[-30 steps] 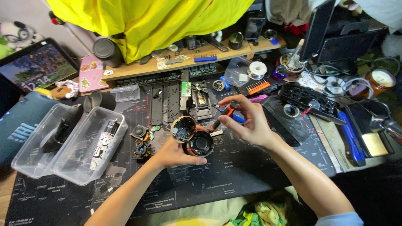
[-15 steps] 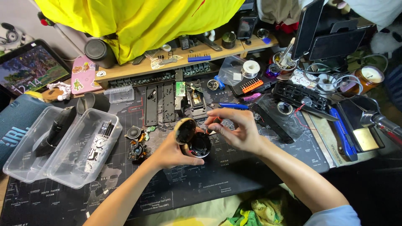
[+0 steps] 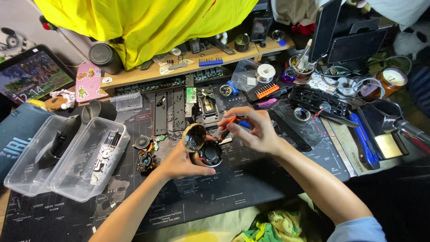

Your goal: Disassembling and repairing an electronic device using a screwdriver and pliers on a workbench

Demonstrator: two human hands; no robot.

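Head view: the left hand [image 3: 181, 162] is curled shut around a round black lens part [image 3: 209, 153], holding it just above the surface [image 3: 251, 179] near the middle of the dark mat; a shiny round cap [image 3: 194, 136] stands tilted against the part's upper left edge. The right hand [image 3: 253, 130] is pinched closed on an orange-handled screwdriver [image 3: 229, 125], whose dark tip slants down to the part. Left of the hands lie small black pieces [image 3: 144, 154] and two clear plastic tubs [image 3: 62, 157]. Behind them sits a dismantled circuit assembly [image 3: 207, 107], and a yellow cloth [image 3: 148, 22] hangs over the shelf.
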